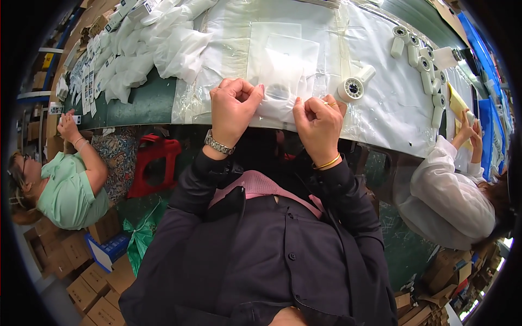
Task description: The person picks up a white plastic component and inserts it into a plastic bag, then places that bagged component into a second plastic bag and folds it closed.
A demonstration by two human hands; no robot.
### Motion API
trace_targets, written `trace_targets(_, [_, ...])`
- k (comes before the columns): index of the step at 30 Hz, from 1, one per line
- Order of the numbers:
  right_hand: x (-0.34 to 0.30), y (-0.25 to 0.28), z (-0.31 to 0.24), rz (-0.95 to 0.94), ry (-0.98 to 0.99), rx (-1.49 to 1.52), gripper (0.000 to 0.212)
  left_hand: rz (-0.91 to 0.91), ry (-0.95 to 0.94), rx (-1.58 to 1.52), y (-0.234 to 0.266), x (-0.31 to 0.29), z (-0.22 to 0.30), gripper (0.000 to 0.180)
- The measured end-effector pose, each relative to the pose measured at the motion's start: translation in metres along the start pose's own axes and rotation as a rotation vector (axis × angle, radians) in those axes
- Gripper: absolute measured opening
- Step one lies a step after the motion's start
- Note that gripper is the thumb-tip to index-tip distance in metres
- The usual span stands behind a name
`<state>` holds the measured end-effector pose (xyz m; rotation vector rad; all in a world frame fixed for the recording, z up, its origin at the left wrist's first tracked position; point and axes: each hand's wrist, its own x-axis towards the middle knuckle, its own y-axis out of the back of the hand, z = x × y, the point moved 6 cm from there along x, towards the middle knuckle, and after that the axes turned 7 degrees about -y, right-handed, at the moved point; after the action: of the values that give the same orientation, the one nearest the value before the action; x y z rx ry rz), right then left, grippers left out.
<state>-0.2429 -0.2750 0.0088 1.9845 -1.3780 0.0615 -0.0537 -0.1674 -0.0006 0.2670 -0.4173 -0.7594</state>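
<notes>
Closest is a black jacket point(261, 271), its sleeves leading to a left hand point(235, 103) with a metal watch point(219, 142) and a right hand point(319, 120) with a gold bracelet point(328, 162). Both hands seem to be pinching, thumb against curled finger, at the two sides of a translucent bag point(293, 61) near its close end; folds hide exactly how much plastic each holds. The bag lies flat by the near edge of the table point(389, 117), straight ahead of the gap between the hands, its long side running toward the far edge and leaning slightly right. A dim round shape, probably a fan head, shows through it between the fingertips, about equally close to either hand. Just right of the right hand lies a loose white fan point(350, 88), handle pointing toward the far edge. Beyond the hands, another flat bag point(275, 29) lies under the first. Farther right, a row of white fans point(426, 69) runs along the table's right side, near a person in a white top point(448, 187). At the far left corner are heaped bags point(182, 49) and printed cards point(88, 84), near a person in a green top point(73, 190). The cards carry dark print, too small to make out.
</notes>
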Motion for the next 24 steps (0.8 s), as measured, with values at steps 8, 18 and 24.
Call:
trace_targets(8, [-0.003,0.003,0.003,0.071,-0.04,0.017,0.019,0.055,-0.375,0.275,0.003,-0.003,0.041,0.035])
trace_targets(18, [-0.01,0.006,0.006,0.105,-0.019,-0.01,0.032,-0.07,-0.358,0.321,-0.018,-0.013,0.046,0.058])
trace_targets(24, [-0.011,0.001,0.009,0.083,-0.029,-0.032,0.026,0.019,0.044,-0.302,0.021,-0.006,0.005,0.057])
